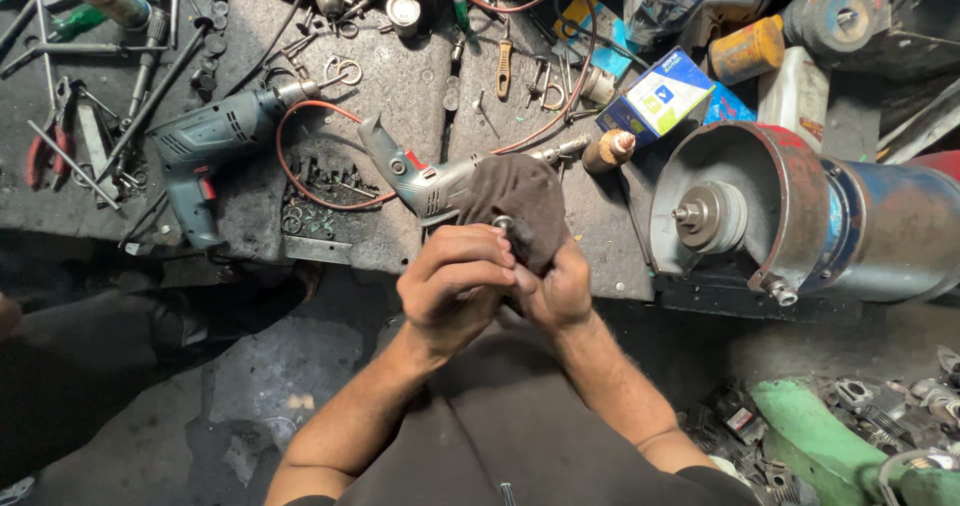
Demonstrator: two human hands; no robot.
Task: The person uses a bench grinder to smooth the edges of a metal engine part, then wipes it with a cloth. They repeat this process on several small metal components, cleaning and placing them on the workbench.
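My left hand [455, 281] and my right hand [558, 288] meet just in front of the workbench edge. Between them they hold a dark brown rag [520, 198] that drapes up over my right hand. A small round metal part [503, 225] pokes out of the rag at my left fingertips. Right behind the rag lies a grey electric drill [425, 181], its chuck end partly hidden by the cloth.
A teal electric drill [215, 146] with a red cable lies to the left on the dirty bench [400, 76], among pliers [50, 131], screwdrivers and several loose bits. A large motor housing [800, 211] stands at right, with a blue-white box [660, 94] behind it. Green parts [820, 436] lie at the lower right.
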